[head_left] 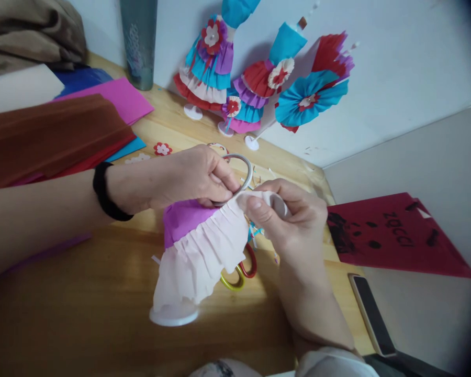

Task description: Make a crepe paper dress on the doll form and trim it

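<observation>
A white crepe paper ruffle (204, 251) hangs in pleats around a purple paper piece (186, 217), above a round white base (174, 315) at the table's front. My left hand (180, 178) is closed at the ruffle's upper edge, pinching it together with a roll of tape (248, 170) whose ring stands up between my hands. My right hand (290, 214) grips the loose, curled end of the white strip between thumb and fingers. Yellow-handled scissors (235, 283) and a red handle (251, 262) show beneath the ruffle, partly hidden by it.
Paper-dressed figures (210, 65) stand along the wall beside a grey-green bottle (139, 44). Colored paper sheets (55, 131) are stacked at left. Flower cutouts (163, 149) and scraps lie behind my hands. A red bag (392, 235) and a phone (372, 314) are at right.
</observation>
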`<state>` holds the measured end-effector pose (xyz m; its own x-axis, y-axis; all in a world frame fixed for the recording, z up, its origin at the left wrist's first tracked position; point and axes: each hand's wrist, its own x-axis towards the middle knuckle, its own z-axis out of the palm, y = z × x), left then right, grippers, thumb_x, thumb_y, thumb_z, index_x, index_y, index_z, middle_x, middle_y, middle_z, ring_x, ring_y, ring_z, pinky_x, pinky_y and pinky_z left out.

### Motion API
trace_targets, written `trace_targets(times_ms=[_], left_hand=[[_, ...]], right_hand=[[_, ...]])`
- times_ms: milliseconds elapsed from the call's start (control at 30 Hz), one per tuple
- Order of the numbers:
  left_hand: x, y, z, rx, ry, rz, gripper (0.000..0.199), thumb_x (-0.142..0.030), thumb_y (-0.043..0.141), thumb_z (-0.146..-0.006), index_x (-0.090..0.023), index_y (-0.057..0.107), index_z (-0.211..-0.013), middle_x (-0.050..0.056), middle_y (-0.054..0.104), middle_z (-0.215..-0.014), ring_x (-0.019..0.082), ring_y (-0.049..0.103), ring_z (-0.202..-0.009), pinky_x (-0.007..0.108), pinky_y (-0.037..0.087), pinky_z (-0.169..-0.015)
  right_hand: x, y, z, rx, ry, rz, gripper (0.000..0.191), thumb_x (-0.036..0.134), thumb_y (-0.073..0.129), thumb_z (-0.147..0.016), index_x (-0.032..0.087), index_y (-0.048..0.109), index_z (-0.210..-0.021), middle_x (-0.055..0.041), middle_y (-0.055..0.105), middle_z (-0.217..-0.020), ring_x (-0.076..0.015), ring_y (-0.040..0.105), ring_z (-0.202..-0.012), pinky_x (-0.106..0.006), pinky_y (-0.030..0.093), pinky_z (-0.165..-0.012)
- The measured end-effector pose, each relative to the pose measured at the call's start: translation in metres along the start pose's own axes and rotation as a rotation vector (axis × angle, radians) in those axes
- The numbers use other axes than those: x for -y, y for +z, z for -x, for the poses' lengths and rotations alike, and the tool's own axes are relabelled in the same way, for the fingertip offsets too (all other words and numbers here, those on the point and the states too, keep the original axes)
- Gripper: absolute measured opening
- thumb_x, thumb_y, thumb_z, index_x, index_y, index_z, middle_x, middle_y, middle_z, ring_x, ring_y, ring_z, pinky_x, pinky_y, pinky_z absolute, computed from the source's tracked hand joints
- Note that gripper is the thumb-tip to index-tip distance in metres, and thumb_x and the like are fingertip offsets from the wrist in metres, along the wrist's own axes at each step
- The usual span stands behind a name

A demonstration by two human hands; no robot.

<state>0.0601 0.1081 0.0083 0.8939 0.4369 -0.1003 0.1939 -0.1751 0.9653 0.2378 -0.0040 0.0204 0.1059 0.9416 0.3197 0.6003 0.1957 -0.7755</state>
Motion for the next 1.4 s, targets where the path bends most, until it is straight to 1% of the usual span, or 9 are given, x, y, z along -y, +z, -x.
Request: trace_targets(times_ms=[167,333,533,667,800,933,1067,1167,1400], left_hand=[[0.0013,0.0013,0.0009,0.009,-0.004,0.003,0.034,-0.032,0.052,-0.090,-0.012,0.074,-0.104,-0.004,0.060,-0.067,0.008,0.061,-0.063,0.016,0.037,-0.058],[0.0001,0.0029,0.0002,-0.017,0.035,0.032,0.028,-0.031,0.056,-0.087,-0.013,0.075,-0.096,-0.005,0.061,-0.063,0.009,0.064,-0.067,0.014,0.037,-0.056],[0.0016,0.0034,0.0009,-0.027,0.026,-0.008,0.029,-0.032,0.055,-0.089,-0.013,0.075,-0.098,-0.005,0.062,-0.065,0.009,0.064,-0.067,0.014,0.036,-0.056],[0.0017,0.0030,0.0011,-0.016,0.035,-0.042,0.034,-0.034,0.051,-0.090,-0.012,0.075,-0.101,-0.006,0.060,-0.064,0.008,0.063,-0.068,0.013,0.036,-0.059],[0.0036,0.0020,0.0004,-0.004,0.012,0.014,0.033,-0.034,0.056,-0.087,-0.014,0.076,-0.102,-0.007,0.060,-0.065,0.007,0.060,-0.063,0.014,0.033,-0.056],[0.0055,0.0020,-0.0001,0.003,-0.013,0.081,0.031,-0.034,0.060,-0.085,-0.015,0.078,-0.100,-0.005,0.063,-0.066,0.009,0.060,-0.063,0.015,0.032,-0.055],[0.0035,0.0029,0.0001,0.009,-0.004,0.103,0.030,-0.033,0.060,-0.084,-0.013,0.077,-0.098,-0.005,0.065,-0.069,0.006,0.054,-0.059,0.015,0.031,-0.054],[0.0030,0.0033,0.0006,0.015,-0.014,0.103,0.029,-0.033,0.060,-0.084,-0.014,0.077,-0.098,-0.005,0.065,-0.069,0.007,0.057,-0.061,0.015,0.031,-0.053],[0.0090,0.0030,0.0001,0.017,0.015,0.072,0.029,-0.032,0.059,-0.085,-0.013,0.077,-0.098,-0.005,0.065,-0.069,0.006,0.051,-0.058,0.016,0.030,-0.053]], right_hand=[[-0.0027,-0.0013,-0.0023,-0.018,-0.020,-0.017,0.014,0.021,0.070,-0.083,0.018,0.065,-0.070,0.0042,0.055,-0.056,-0.0069,0.040,-0.048,-0.021,0.032,-0.046],[-0.0013,-0.0028,-0.0011,0.045,-0.032,-0.009,0.010,0.021,0.073,-0.083,0.018,0.070,-0.074,0.0021,0.062,-0.062,-0.0078,0.045,-0.050,-0.022,0.033,-0.046],[0.0019,-0.0044,-0.0021,0.095,-0.110,-0.028,0.009,0.017,0.074,-0.081,0.019,0.070,-0.074,0.0017,0.066,-0.069,-0.0093,0.053,-0.057,-0.024,0.042,-0.056],[0.0022,-0.0039,-0.0011,0.079,-0.055,-0.022,0.008,0.019,0.073,-0.082,0.018,0.070,-0.074,0.0014,0.064,-0.065,-0.0089,0.049,-0.052,-0.023,0.036,-0.048],[0.0015,-0.0026,-0.0011,0.066,-0.012,-0.007,0.009,0.020,0.074,-0.079,0.018,0.068,-0.073,0.0028,0.059,-0.059,-0.0077,0.043,-0.046,-0.022,0.031,-0.042],[-0.0002,-0.0023,-0.0023,0.065,0.001,0.010,0.012,0.019,0.074,-0.078,0.018,0.065,-0.071,0.0033,0.057,-0.058,-0.0077,0.043,-0.046,-0.022,0.031,-0.041],[-0.0031,-0.0028,-0.0034,0.080,0.005,-0.021,0.012,0.019,0.074,-0.077,0.019,0.064,-0.071,0.0042,0.055,-0.058,-0.0076,0.043,-0.047,-0.022,0.033,-0.043],[-0.0037,-0.0030,-0.0046,0.092,0.024,-0.039,0.014,0.019,0.074,-0.078,0.019,0.061,-0.070,0.0049,0.053,-0.057,-0.0072,0.041,-0.047,-0.021,0.033,-0.043],[-0.0014,-0.0008,-0.0078,0.129,0.114,-0.120,0.019,0.023,0.074,-0.075,0.019,0.057,-0.067,0.0056,0.048,-0.053,-0.0058,0.034,-0.045,-0.020,0.027,-0.041]])
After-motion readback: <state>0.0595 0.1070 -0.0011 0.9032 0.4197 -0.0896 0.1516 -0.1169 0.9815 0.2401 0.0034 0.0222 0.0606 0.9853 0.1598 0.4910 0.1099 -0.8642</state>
